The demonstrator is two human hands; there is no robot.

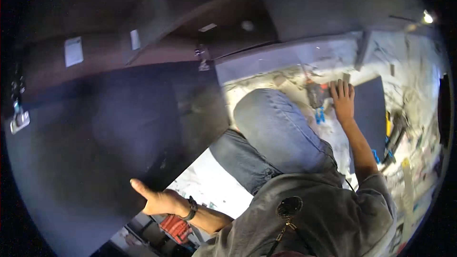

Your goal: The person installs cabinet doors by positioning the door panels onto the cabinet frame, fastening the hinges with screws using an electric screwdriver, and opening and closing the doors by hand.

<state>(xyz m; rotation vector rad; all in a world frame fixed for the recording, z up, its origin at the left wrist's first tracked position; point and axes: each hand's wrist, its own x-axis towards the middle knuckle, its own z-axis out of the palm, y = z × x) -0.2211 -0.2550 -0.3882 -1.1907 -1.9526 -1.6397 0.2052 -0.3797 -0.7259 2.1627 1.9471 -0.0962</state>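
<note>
A large dark cabinet door (109, 123) stands swung out on the left, with a metal hinge (203, 62) near its far right corner and another hinge (20, 120) at its far left. My left hand (162, 202) grips the door's near edge, thumb on the upper face and fingers hidden behind it. On the right, my right hand (342, 97) reaches forward with its fingers stretched out. It is beside a grey and red cordless drill (315, 94) on the floor; whether they touch I cannot tell. A narrow dark board (370, 109) lies partly beneath that arm.
Dark cabinet panels (162, 43) with small white labels rise ahead. Right of the dark board lie a yellow tool (389, 123) and blue clips (376, 156). A red cloth-like item (176, 228) shows below my left wrist. Scraps and dust cover the pale floor around my bent knees.
</note>
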